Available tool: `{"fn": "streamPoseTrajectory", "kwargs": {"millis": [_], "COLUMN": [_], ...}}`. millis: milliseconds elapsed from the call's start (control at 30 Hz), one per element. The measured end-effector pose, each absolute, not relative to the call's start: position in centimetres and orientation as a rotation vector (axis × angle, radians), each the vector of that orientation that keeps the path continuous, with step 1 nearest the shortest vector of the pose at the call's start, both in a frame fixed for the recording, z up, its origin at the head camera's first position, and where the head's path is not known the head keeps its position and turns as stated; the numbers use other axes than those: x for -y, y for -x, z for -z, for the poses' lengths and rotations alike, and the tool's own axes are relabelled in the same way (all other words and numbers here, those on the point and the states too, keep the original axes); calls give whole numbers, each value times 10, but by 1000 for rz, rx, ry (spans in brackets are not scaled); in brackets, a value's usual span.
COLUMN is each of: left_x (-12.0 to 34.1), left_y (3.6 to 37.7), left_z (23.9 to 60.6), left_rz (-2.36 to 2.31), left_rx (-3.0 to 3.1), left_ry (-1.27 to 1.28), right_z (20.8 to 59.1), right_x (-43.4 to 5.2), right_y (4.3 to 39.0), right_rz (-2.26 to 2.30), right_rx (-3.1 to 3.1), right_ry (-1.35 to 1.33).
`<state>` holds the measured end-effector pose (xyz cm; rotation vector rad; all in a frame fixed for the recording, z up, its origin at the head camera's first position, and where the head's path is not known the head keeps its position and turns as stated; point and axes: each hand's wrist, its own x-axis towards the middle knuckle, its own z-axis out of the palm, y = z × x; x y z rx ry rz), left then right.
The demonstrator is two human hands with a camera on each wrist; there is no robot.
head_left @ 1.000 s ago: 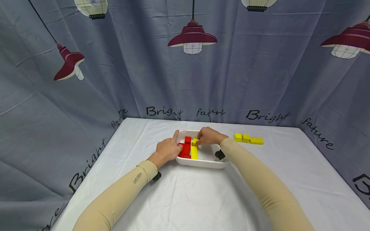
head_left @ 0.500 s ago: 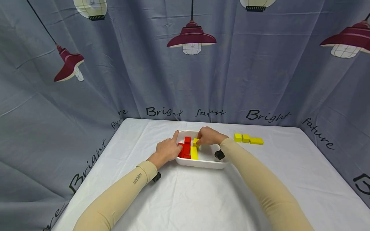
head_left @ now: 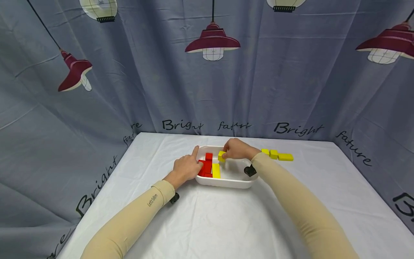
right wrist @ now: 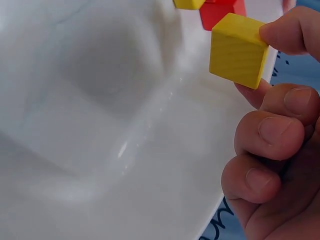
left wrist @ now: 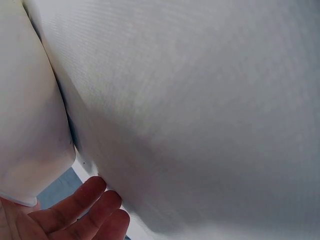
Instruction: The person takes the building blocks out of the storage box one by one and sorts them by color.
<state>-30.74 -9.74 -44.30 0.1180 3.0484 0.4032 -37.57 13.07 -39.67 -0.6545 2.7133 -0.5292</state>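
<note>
Pinching a small yellow wooden cube [right wrist: 238, 50] between thumb and forefinger, the right hand [head_left: 237, 149] holds it raised above the far middle of the shallow white plastic tray [head_left: 237, 182]; the same cube [head_left: 221, 156] shows in the head view just left of the fingertips. In the right wrist view the other fingers [right wrist: 267, 132] are curled loosely below the cube, clear of it, and the glossy floor of the tray [right wrist: 100, 150] lies underneath.

The left hand [head_left: 187, 167] rests at the tray's left edge with its forefinger stretched toward the far rim and the other fingers relaxed, touching the red wooden blocks [head_left: 207, 166]; it grips nothing. The left wrist view shows only its fingertips [left wrist: 85, 210] beside the tray's white outer wall [left wrist: 30, 125] and the white cloth [left wrist: 200, 100].

Inside the tray, the red blocks are bunched in the left part, and a long yellow wooden block [head_left: 215, 170] lies just right of them, touching them, running from near to far. The right part of the tray floor is bare white.

Outside the tray, on the white tablecloth [head_left: 207, 223] to the far right, a row of yellow wooden blocks [head_left: 279, 155] lies side by side, partly hidden behind the right wrist. A grey curtain printed with lamps [head_left: 207, 72] hangs behind the table.
</note>
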Motion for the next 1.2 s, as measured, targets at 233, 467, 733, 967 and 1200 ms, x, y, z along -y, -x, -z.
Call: {"fn": "streamPoseTrajectory", "kwargs": {"millis": [233,467,733,967,1200], "left_x": [98,97,98,98,97], "left_y": [308,309,309,308,308], "left_z": [444,442,442,442,443], "left_rz": [-404,-410,-408,-396,-399], "left_rx": [-3046,-3049,-3047,-3043,-3048], "left_ry": [-117,-129,-126,-116,-130], "right_z": [386,372,367,370,374], "right_x": [-148,-169,-196,-219,-239], "right_y": [370,368,365,362,358], "right_rz": [566,575,673,762,810], "right_rx": [-2750,-2814,-2842,-2832,-2828], "right_ry": [651,635,512,383,296]}}
